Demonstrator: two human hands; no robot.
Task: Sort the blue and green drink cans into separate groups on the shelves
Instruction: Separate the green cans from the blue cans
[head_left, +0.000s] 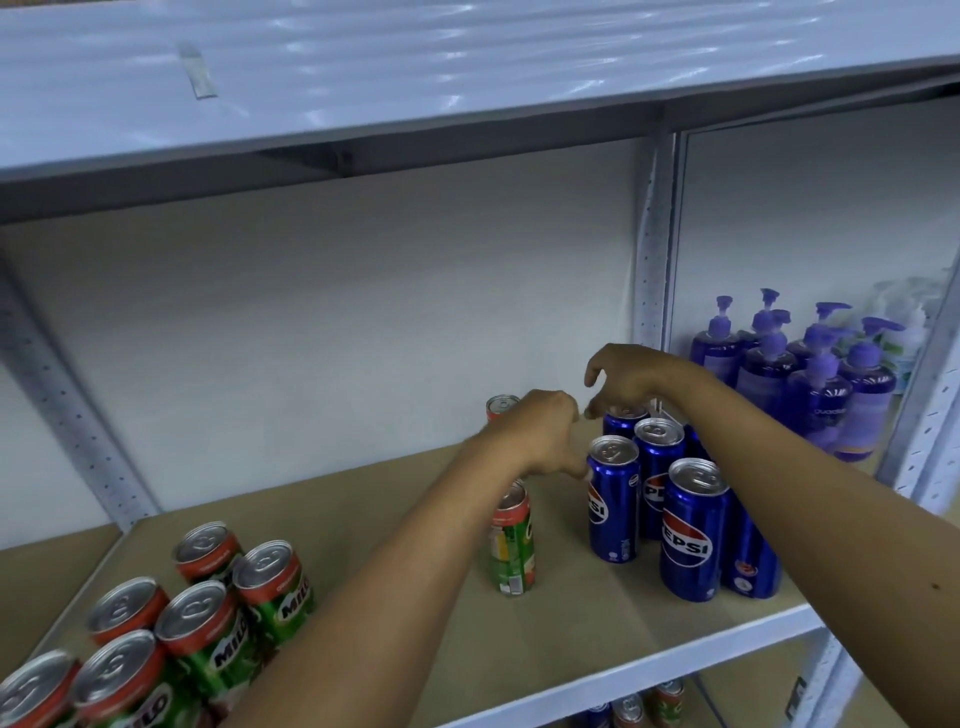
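Several blue Pepsi cans (693, 530) stand grouped at the right of the brown shelf board (571, 639). Several green Milo cans (208, 623) are clustered at the front left. One more green can (511, 540) stands alone just left of the blue group, and another green can (501, 408) stands farther back. My left hand (545, 436) reaches over the lone green can with curled fingers, beside the rear green can; its grasp is hidden. My right hand (623, 379) arches like a claw over the rearmost blue can (623, 421), fingertips at its rim.
Purple pump bottles (810, 384) fill the neighbouring bay to the right, behind a perforated metal upright (654, 260). A grey shelf (363, 104) hangs overhead. More cans (628, 712) show on the shelf below.
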